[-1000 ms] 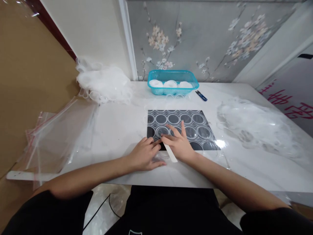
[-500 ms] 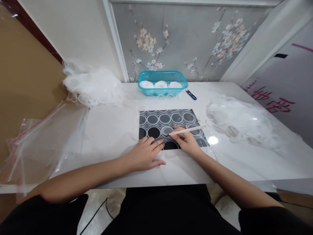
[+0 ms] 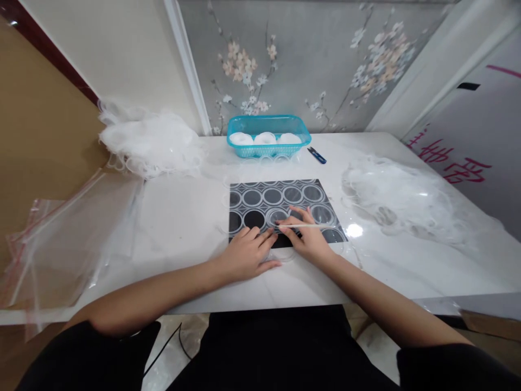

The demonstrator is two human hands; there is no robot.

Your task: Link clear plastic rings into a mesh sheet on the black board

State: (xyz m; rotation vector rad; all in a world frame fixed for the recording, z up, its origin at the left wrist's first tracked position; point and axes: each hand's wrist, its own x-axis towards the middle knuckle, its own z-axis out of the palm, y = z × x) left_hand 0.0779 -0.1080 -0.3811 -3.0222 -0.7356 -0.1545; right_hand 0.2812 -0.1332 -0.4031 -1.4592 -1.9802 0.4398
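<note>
A dark sheet (image 3: 254, 219) printed with pale rings lies on the white table, overlaid by clear film with ring outlines. My left hand (image 3: 251, 251) rests flat on its lower left edge, fingers stretched out and apart. Between the fingers of my right hand (image 3: 306, 233) is a thin white stick (image 3: 319, 225), pinched near its left end, which points at a ring in the middle row. The stick lies almost level, and its tip is partly hidden by my fingers. Loose clear rings show under and below my hands.
A blue plastic basket (image 3: 268, 147) holding white rolls stands at the back, with blue thread snips (image 3: 316, 155) to its right. Heaps of clear ring-cut film lie at left (image 3: 152, 142) and right (image 3: 402, 198). Clear zip bags (image 3: 77, 239) hang over the left edge.
My right hand has tilted the stick flatter, and its outer end has dropped. My left hand's fingers have come slightly nearer the right hand. The view has shifted a little.
</note>
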